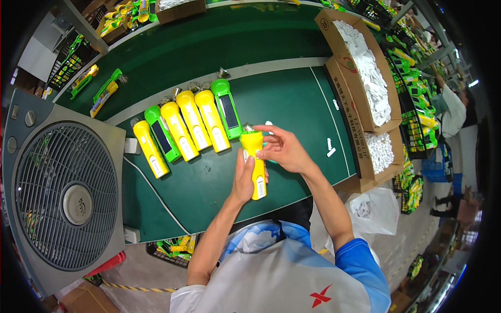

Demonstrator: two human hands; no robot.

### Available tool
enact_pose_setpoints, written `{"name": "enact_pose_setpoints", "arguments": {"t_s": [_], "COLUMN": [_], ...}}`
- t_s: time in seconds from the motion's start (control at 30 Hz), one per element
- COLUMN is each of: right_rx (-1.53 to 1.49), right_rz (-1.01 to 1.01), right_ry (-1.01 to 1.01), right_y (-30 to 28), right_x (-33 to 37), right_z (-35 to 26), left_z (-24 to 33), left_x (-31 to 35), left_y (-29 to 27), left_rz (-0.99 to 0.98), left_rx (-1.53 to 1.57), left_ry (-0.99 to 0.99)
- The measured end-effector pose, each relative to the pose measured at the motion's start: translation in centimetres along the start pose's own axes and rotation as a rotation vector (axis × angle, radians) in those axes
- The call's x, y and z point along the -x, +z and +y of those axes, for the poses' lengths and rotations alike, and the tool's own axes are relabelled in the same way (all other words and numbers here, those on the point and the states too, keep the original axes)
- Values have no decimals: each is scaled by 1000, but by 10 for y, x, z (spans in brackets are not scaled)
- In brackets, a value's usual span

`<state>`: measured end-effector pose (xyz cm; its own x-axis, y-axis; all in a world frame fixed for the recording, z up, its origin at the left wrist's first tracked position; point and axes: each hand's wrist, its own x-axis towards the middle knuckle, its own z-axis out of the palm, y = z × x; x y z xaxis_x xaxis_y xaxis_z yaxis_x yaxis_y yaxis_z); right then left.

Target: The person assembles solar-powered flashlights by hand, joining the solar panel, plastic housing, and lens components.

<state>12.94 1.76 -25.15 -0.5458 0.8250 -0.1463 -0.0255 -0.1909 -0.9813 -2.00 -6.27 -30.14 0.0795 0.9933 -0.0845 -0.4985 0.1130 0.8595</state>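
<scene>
A yellow flashlight (259, 180) stands out over the near part of the green table, its wide head pointing away from me. My left hand (243, 177) is closed around its body from the left. From the right, my right hand (286, 150) has bent fingers and the thumb against the flashlight just below its head. Something shiny shows at the head's far end, too small to make out. To the left lies a slanted row of several flashlights, among them a yellow one (199, 127) and a green one with a dark panel (226, 110).
A large grey fan (68, 198) stands at the left. Cardboard boxes of small white parts (365, 68) line the table's right edge. Small white pieces (331, 151) lie nearby on the table (302, 104). A white cable (156, 193) crosses its left side. Crates of flashlights (417, 115) stand beyond.
</scene>
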Motion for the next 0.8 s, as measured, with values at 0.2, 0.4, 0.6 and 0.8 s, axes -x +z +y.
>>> {"name": "enact_pose_setpoints", "arguments": {"t_s": [0.2, 0.4, 0.6, 0.8], "right_rx": [58, 57, -36, -84], "right_rz": [-127, -84, -95, 4], "right_ry": [43, -47, -39, -83], "right_y": [-11, -3, -5, 19], "right_x": [-7, -5, 3, 4], "right_z": [0, 7, 13, 25], "left_z": [-1, -1, -9, -14], "left_x": [-1, -1, 1, 7], "left_y": [-1, -2, -7, -10], "left_rz": [-16, -15, -67, 24], "left_rx": [-16, 3, 76, 95], "left_ry": [-19, 1, -2, -62]}}
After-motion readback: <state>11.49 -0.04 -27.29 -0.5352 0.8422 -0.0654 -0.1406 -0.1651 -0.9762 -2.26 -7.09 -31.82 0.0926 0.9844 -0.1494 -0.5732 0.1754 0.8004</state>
